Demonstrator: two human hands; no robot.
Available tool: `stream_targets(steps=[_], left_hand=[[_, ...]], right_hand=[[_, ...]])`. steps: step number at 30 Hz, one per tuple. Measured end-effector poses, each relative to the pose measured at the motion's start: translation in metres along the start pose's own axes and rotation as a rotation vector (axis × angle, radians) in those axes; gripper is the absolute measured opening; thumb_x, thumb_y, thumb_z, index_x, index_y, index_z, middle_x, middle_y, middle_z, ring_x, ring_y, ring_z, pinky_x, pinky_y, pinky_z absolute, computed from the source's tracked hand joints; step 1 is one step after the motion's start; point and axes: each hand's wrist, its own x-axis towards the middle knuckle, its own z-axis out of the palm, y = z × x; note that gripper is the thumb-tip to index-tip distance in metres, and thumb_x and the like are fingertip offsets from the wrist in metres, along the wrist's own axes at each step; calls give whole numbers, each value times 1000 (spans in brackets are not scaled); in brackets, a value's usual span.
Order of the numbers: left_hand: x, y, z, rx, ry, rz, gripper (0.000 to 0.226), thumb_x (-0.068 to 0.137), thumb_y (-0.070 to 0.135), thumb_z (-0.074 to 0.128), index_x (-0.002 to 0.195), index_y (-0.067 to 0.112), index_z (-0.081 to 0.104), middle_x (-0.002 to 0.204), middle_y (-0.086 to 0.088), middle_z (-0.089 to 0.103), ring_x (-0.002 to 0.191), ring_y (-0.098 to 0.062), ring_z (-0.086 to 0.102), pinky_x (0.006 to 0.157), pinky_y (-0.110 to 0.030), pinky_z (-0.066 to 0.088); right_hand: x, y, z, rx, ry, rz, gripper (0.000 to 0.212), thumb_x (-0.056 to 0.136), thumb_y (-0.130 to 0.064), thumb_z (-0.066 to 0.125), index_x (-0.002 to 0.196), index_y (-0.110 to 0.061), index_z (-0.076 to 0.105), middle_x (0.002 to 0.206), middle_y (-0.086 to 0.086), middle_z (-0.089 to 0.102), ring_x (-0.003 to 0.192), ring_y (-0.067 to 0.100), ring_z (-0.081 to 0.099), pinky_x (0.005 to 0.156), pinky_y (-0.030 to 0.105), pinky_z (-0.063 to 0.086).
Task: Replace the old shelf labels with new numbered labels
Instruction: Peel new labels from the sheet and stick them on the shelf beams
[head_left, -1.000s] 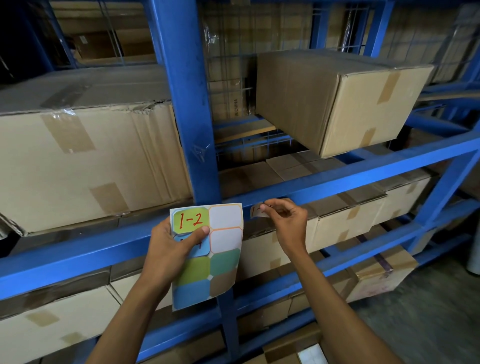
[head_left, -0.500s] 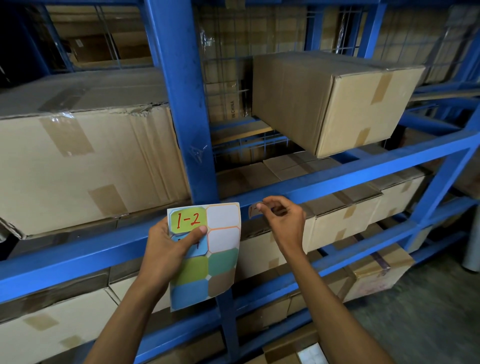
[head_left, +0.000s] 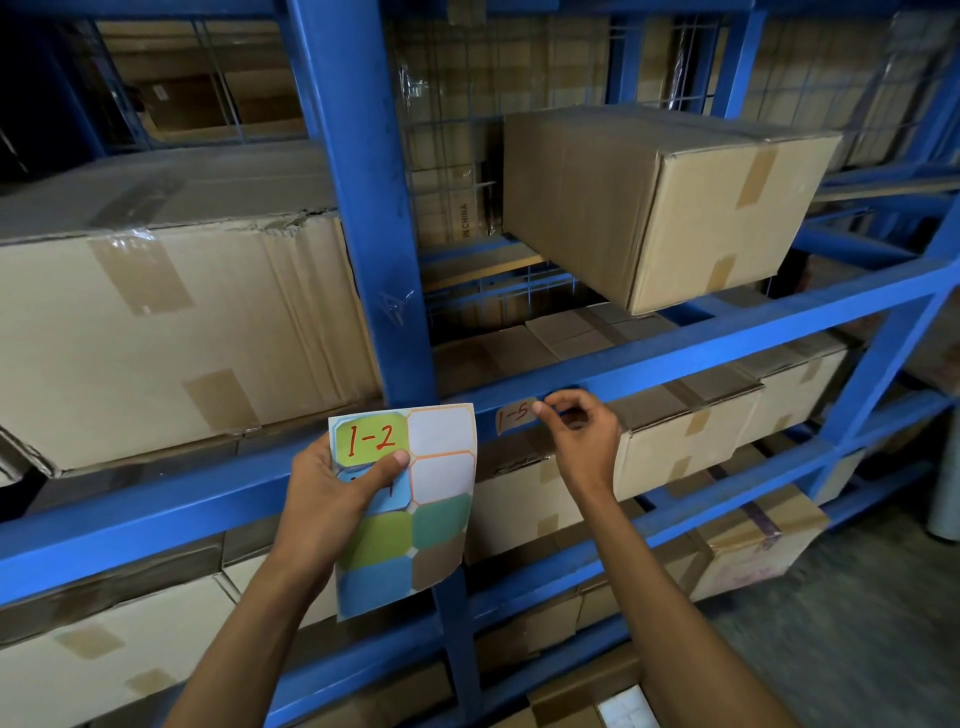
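Observation:
My left hand (head_left: 332, 488) holds a sheet of coloured sticker labels (head_left: 410, 519) upright in front of the blue shelf upright. The sheet's top-left green label reads "1-2"; two places on its right are peeled white. My right hand (head_left: 582, 441) pinches the right edge of a brown label (head_left: 511, 414) marked "1-5". That label lies against the front of the blue shelf beam (head_left: 701, 353), just right of the upright (head_left: 358, 208).
Large taped cardboard boxes fill the racks: one at left (head_left: 156, 332), one on the upper right shelf (head_left: 660, 202), several more on the lower shelves (head_left: 727, 410). Wire mesh backs the rack. Grey floor shows at the lower right (head_left: 857, 649).
The brown label in my right hand has turned flat against the beam, so its "1-5" writing now shows. My left hand and the sheet have stayed in place.

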Motion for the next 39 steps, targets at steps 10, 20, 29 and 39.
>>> stream_targets(steps=[10,20,29,39], left_hand=[[-8,5,-1,-8,8,0,16,78,15,80,90,22,73,81,14,79,73,-3,74,52,-13,53],[-15,3,-14,12,44,-14,18,76,17,81,91,23,73,81,13,79,75,-4,75,58,-17,54],[-14,2,-25,-26,15,-35,20,75,19,81,93,20,73,85,11,80,75,-8,76,57,-18,55],[-7,5,-65,-62,-81,-3,16,77,13,80,91,18,74,83,12,80,72,-3,74,57,-14,54]], right_hand=[[-20,8,16,-47,-50,-57,43,72,-9,83,100,-19,52,110,-1,47,99,14,54,81,21,52],[-30,-4,34,-173,-16,-21,62,66,-31,85,109,-16,43,119,6,40,107,26,49,83,43,53],[-15,-16,27,-69,-9,125,72,56,-47,91,99,-16,42,100,-6,41,94,21,49,79,34,48],[-43,-43,27,35,-24,205,47,76,-26,83,99,-18,43,97,1,46,89,16,49,81,32,48]])
